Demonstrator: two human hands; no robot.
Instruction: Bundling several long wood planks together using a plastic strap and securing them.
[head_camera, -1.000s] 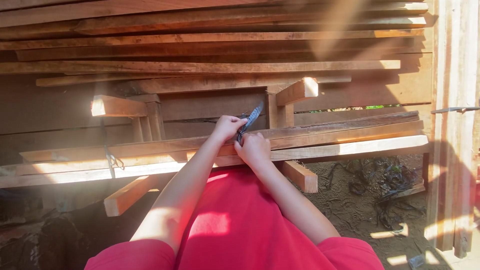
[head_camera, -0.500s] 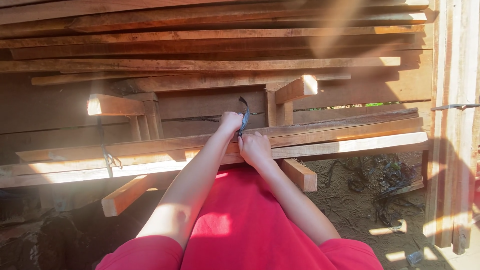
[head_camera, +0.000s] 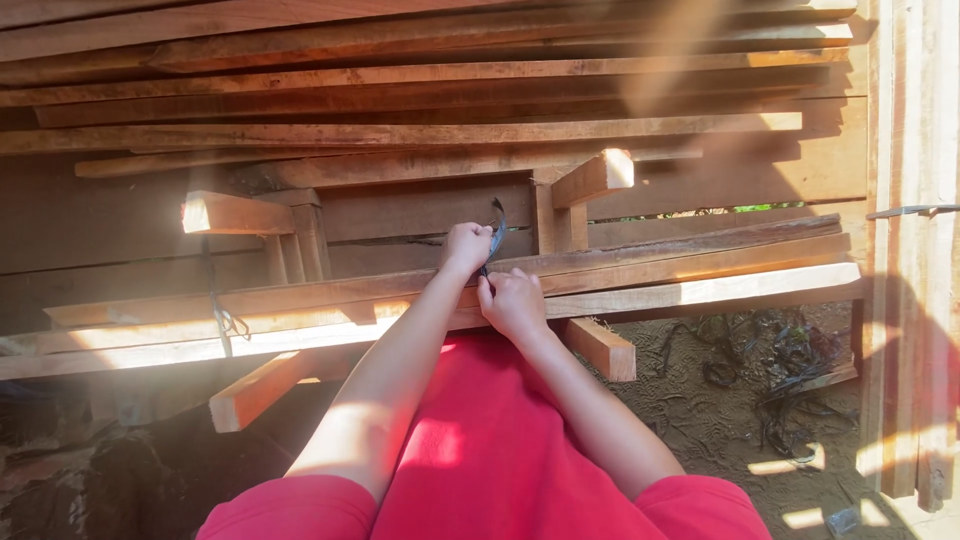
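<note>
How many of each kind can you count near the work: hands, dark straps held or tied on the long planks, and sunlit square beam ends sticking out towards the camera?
Hands: 2, left hand and right hand
Dark straps: 2, held strap and tied strap
Sunlit beam ends: 4
Total: 8

Black strap (head_camera: 496, 232) — now more upright

One head-worn camera looks steeply down, close above the planks (head_camera: 450, 300).
</note>
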